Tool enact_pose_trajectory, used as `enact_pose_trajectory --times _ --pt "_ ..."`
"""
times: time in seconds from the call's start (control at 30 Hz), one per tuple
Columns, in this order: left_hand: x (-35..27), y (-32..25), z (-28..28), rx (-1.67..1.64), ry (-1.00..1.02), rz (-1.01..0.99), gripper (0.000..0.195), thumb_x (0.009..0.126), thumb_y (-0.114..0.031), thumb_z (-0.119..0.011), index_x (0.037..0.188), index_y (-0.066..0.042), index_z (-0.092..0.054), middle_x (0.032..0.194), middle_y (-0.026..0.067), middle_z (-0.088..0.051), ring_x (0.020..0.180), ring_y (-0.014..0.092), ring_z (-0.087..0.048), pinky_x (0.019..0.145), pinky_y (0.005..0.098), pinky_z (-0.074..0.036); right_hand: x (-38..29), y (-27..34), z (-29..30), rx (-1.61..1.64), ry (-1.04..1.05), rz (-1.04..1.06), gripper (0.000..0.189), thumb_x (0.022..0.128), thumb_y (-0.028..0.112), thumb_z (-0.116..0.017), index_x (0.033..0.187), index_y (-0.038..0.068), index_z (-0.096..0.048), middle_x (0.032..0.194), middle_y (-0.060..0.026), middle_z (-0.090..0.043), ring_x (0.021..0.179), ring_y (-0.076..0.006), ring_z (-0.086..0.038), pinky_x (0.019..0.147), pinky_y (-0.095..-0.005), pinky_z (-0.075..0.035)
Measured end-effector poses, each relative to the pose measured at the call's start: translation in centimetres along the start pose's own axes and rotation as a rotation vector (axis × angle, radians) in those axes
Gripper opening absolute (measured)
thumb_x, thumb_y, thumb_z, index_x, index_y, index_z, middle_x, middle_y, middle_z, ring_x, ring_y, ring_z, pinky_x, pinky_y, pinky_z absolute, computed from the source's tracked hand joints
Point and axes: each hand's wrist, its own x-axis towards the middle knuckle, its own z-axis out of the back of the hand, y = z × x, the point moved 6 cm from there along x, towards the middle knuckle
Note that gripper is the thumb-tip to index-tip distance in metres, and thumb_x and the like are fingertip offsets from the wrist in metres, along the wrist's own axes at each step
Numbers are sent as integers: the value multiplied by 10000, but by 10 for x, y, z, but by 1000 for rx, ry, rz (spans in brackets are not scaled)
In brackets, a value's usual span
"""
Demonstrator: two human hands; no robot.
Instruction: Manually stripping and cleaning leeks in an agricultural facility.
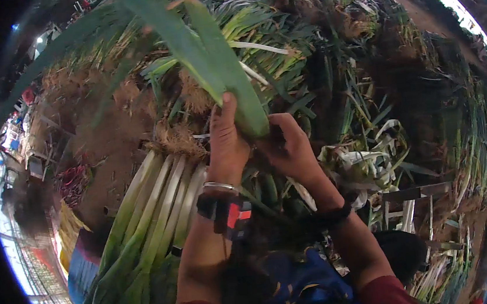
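My left hand [227, 140] grips a broad green leek leaf [237, 91], its thumb pressed flat along the blade. The leaf rises away from me toward the top of the view. At its lower end is my right hand [291, 149], fingers curled in close to the leaf edge. Shadow and blur hide what those fingertips hold. Beside my left forearm lies a row of trimmed leeks [164, 195], white shanks and roots pointing away from me and green tops toward me.
A heap of leeks [253, 28] with roots and leaves spreads ahead. Pale stripped leaves [367, 157] lie to the right, near a small wooden stool [407, 206]. More leeks [479, 129] line the far right. Bare soil [103, 152] and a yellow sack [68, 230] are on the left.
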Motion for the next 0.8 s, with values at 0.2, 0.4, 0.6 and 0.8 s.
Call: enact_pose_trajectory --times 0.2,0.4,0.6,0.8 --pt "1 -4 11 -11 -84 10 330 857 -322 -667 1076 -98 -563 892 13 -588 747 136 -572 643 297 -486 -8 7 -8 39 53 -109 355 720 52 -714 1021 -8 -536 886 -143 -540 814 -244 -556 746 -306 -443" --pt "18 -14 28 24 -104 -22 376 814 -415 -696 1012 -131 -548 804 -14 -537 684 111 -509 595 290 -441 -21 8 2 337 114 -211 186 869 68 -597 1041 15 -552 870 -21 -542 826 -98 -498 763 -253 -424" --pt "22 -33 37 -68 -120 -59 382 811 -411 -701 1023 -130 -552 771 -25 -515 677 105 -491 599 287 -431 -33 -11 8 416 221 -456 194 963 123 -480 1138 49 -519 923 35 -539 862 -64 -481 776 -230 -412" --pt "28 -53 43 -27 -147 -274 342 810 -335 -721 1059 -176 -549 820 -20 -553 676 128 -542 586 298 -463 -65 -35 27 311 203 -431 317 907 163 -587 1187 52 -488 963 -3 -594 878 -87 -520 781 -251 -432"
